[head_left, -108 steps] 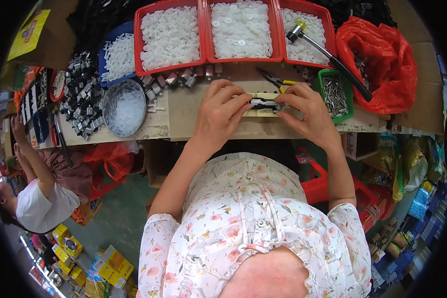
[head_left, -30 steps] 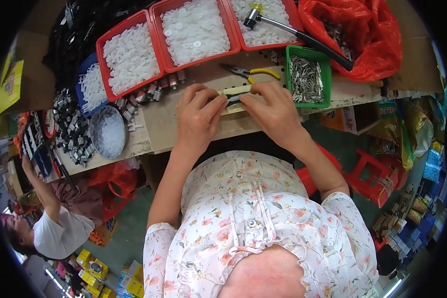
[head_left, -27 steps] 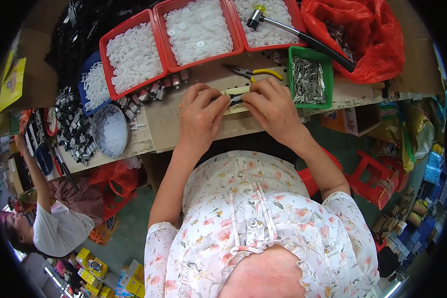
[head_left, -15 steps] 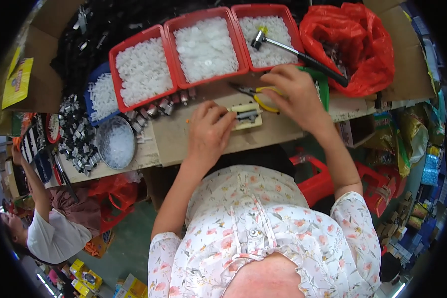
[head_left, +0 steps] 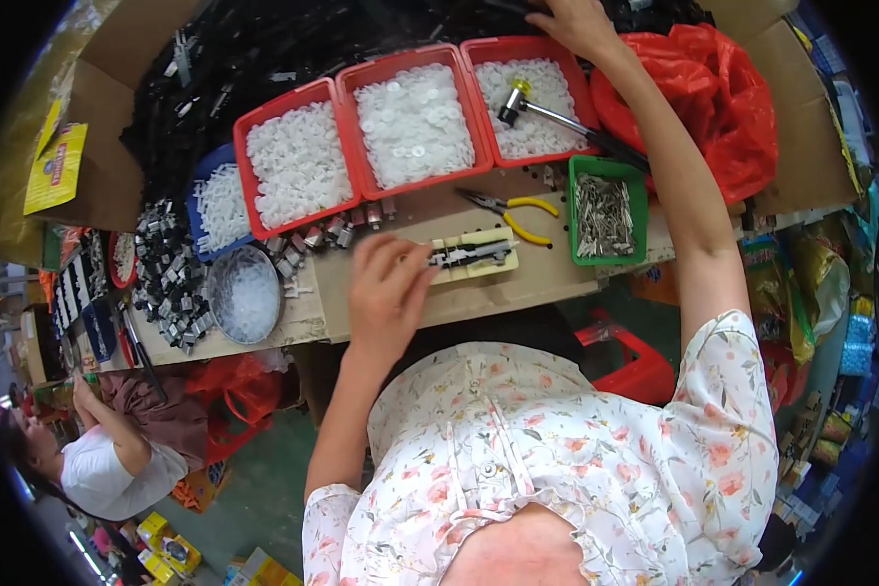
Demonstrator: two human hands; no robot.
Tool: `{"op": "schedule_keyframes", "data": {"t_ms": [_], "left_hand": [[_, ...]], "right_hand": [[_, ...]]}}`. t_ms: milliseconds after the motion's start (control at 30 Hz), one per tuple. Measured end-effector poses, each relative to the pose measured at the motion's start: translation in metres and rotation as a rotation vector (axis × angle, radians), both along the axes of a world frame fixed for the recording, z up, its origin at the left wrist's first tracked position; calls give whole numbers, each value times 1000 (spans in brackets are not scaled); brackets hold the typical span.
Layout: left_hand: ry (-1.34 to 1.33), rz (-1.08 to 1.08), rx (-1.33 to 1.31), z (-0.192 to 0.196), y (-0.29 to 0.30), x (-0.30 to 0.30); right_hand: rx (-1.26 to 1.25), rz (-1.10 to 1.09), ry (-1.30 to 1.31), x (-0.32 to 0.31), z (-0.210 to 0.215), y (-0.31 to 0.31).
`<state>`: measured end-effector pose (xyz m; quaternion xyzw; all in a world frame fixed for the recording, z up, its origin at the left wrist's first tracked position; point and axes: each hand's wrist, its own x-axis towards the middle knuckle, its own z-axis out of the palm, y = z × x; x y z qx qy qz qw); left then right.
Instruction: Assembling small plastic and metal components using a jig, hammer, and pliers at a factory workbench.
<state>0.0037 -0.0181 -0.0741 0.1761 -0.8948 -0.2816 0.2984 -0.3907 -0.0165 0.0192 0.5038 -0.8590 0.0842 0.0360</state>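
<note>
My left hand point(head_left: 389, 291) rests on the wooden bench point(head_left: 518, 285), fingers spread, its fingertips touching the left end of a dark metal part point(head_left: 471, 255) lying on a pale yellow jig block point(head_left: 483, 258). My right hand point(head_left: 574, 21) is stretched far up over the back of the bench, at the pile of black parts point(head_left: 264, 49) behind the red trays; its fingers are partly cut off by the frame edge and I cannot see what they hold.
Three red trays of white plastic washers point(head_left: 415, 122) line the back, with a hammer point(head_left: 557, 119) in the right one. Yellow-handled pliers point(head_left: 510, 211), a green tray of metal pins point(head_left: 604, 207), a red bag point(head_left: 723, 107), a round bowl point(head_left: 244, 293). Another person point(head_left: 107, 459) crouches lower left.
Both hands were together on the jig. My right hand left it and reached up past the pliers and trays to the black pile. My left hand stayed by the jig.
</note>
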Motion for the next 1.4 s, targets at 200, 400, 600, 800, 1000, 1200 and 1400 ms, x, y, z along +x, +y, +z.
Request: {"op": "schedule_keyframes", "data": {"t_ms": [200, 400, 600, 800, 1000, 1200, 1400], "left_hand": [[190, 133, 744, 21, -15, -9], [431, -39, 1201, 16, -17, -31], [302, -77, 1013, 10, -5, -18], [175, -222, 572, 16, -12, -8], [159, 23, 411, 18, -20, 12], [123, 87, 240, -3, -24, 25], [110, 100, 146, -5, -18, 19]], "right_hand": [[-430, 532, -147, 76, -14, 47], [-312, 642, -22, 172, -24, 98], [-254, 561, -702, 172, -33, 118], [-50, 460, -1114, 177, -40, 134], [-286, 487, -570, 194, -73, 135], [-305, 487, -467, 214, -90, 127], [-261, 475, -395, 219, -94, 121]]}}
